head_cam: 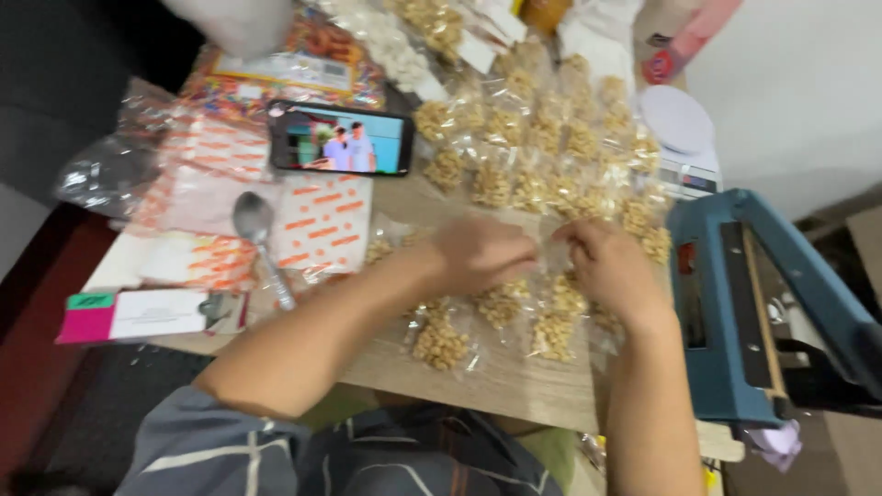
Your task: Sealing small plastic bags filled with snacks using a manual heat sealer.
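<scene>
left hand [482,253]: curled, fingertips pinched on the top of a small clear packet [548,241] near the middle of the table; blur hides the exact finger placing.
right hand [606,266]: meets the left one over the same packet, fingers bunched on its other side; it seems to pinch the film, though the grip is not sharp.
packet: thin clear film with a small fill of pale nuts, judged light, limp and slippery; the nuts would shift inside, so the empty film above the fill is the sound place to take hold.
filled packets [551,152]: spread in rows from the hands toward the far edge, more [441,342] by the near edge; touching or overlapping.
sealer [763,312]: blue, at the right edge, just beside the right wrist, little room that side.
spoon [259,234]: lies on orange-printed bags [322,220] toward the left edge.
phone [342,140]: flat, beyond the spoon, screen lit.
table [514,381]: bare wood shows only in a strip along the near edge.
</scene>
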